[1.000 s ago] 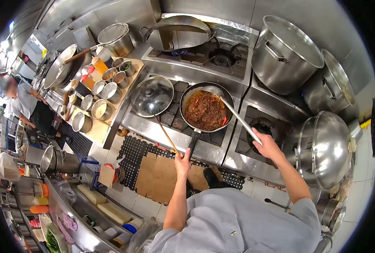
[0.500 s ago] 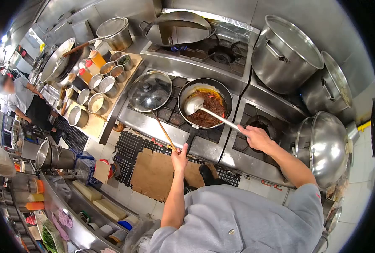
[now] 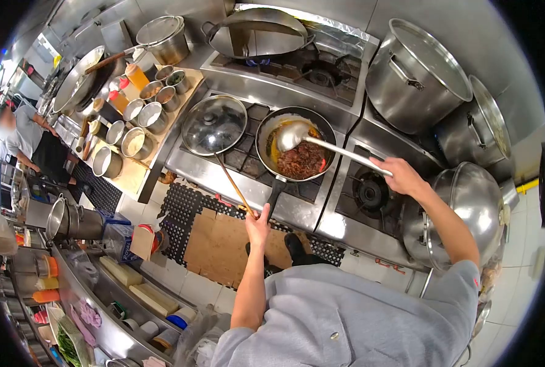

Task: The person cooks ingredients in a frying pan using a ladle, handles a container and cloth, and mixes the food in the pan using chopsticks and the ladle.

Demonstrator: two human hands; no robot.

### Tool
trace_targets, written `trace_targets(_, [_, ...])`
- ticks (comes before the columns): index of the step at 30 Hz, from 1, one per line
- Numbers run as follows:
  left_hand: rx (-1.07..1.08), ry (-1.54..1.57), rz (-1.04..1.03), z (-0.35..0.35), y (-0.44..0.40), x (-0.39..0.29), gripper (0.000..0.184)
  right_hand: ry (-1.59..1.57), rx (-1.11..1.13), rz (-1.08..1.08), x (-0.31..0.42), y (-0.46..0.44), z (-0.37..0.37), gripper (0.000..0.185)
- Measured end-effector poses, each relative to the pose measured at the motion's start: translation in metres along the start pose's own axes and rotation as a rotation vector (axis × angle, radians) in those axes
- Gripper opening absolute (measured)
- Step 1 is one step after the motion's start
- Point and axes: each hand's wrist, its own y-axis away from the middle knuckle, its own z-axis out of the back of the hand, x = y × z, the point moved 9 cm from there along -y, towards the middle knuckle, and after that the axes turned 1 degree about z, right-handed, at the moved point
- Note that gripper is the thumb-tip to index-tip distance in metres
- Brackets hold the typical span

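Observation:
My right hand (image 3: 401, 175) is closed round the end of a long metal ladle (image 3: 346, 153), whose bowl rests in a black frying pan (image 3: 332, 125). Dark brown minced food (image 3: 300, 162) with red pieces and orange oil lies in the pan. My left hand (image 3: 257, 226) is closed on the lower end of a thin wooden stick (image 3: 234, 185), beside the pan's black handle (image 3: 276, 197). The stick's upper end reaches the edge of a glass lid (image 3: 214, 125) on the stove, left of the pan.
A wok (image 3: 257, 37) stands on the back burner. Large steel pots (image 3: 407, 79) and a domed lid (image 3: 468, 214) are at the right. Small metal containers (image 3: 153, 116) and sauce bottles (image 3: 136, 76) stand at the left. Another person (image 3: 30, 137) stands far left.
The ladle, first at the pan's right side, now has its bowl over the food's upper left part. The food has shifted toward the lower right. The view has moved slightly.

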Motion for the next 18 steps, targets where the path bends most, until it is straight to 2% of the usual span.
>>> trace_targets(2, [0.008,0.030,-0.013,-0.001,0.002,0.002,0.046,-0.002,0.019,0.006,-0.005,-0.020,-0.011,0.063])
trace_targets(4, [-0.006,-0.002,-0.024,-0.001,0.003,-0.002,0.047,0.004,-0.096,0.059,-0.009,-0.039,-0.018,0.063])
trace_targets(9, [-0.011,-0.048,-0.006,0.000,0.002,-0.001,0.047,-0.037,0.037,-0.051,-0.011,-0.061,-0.042,0.059])
trace_targets(11, [-0.004,-0.039,0.000,-0.002,0.002,0.000,0.047,0.001,0.152,-0.087,-0.008,-0.054,-0.054,0.057])
trace_targets(14, [-0.021,-0.045,-0.025,-0.001,0.002,0.001,0.047,-0.054,0.203,-0.129,0.000,-0.027,-0.057,0.057])
trace_targets(18, [-0.031,-0.049,-0.027,0.000,0.000,0.003,0.047,-0.044,0.273,-0.158,0.018,0.010,-0.031,0.056])
